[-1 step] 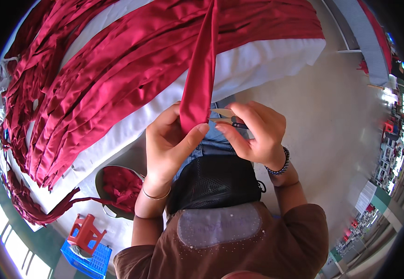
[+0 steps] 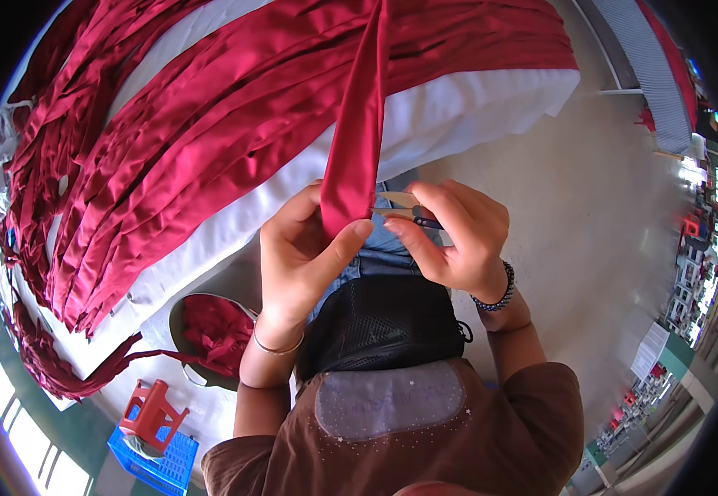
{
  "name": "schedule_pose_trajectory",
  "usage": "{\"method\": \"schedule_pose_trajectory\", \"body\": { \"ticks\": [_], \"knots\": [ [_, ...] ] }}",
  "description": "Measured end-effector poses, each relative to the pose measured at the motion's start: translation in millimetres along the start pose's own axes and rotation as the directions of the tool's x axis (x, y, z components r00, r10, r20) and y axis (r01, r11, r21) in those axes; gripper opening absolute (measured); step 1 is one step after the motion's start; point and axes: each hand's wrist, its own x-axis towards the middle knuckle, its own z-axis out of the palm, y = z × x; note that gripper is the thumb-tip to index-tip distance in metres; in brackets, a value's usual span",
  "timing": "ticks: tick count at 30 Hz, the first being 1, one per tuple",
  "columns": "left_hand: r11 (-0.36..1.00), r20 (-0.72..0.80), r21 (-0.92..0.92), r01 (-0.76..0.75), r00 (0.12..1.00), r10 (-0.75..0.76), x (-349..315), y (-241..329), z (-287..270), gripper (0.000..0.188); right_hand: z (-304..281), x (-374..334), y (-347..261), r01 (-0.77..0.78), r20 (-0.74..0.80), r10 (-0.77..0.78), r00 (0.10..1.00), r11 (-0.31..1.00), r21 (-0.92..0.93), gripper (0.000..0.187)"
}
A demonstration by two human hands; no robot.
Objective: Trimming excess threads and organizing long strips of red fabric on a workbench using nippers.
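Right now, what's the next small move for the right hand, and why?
Probably ease the small metal snips a touch left, to the glossy red fabric strip: the right hand holds their blades parted, tips beside the strip's edge, and the left hand grips its lower end. Contact at the tips is unclear.

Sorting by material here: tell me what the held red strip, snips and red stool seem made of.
Red strip: probably satin-like cloth, glossy, given its sheen and folds.
Snips: seemingly smooth metal, given their thin, pointed front; dark part unclear.
Red stool: probably moulded plastic, smooth, given its even colour and thick legs.
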Motion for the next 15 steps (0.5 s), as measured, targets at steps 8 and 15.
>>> {"method": "schedule_pose_trajectory", "body": {
  "ticks": [8,15],
  "knots": [
    [0.999,-0.009,0.037,0.031,0.999,-0.031,-2.2,-1.8,0.7,0.021,1.6,3.1,-1.4,-0.023,-0.003,0.023,1.0,1.0,-0.007,0.026],
    [0.998,-0.027,-0.048,0.033,0.999,-0.034,-2.8,-2.5,3.1,0.023,1.8,3.5,0.3,0.008,-0.034,-0.008,0.999,1.0,0.001,0.025]
  ]
}}
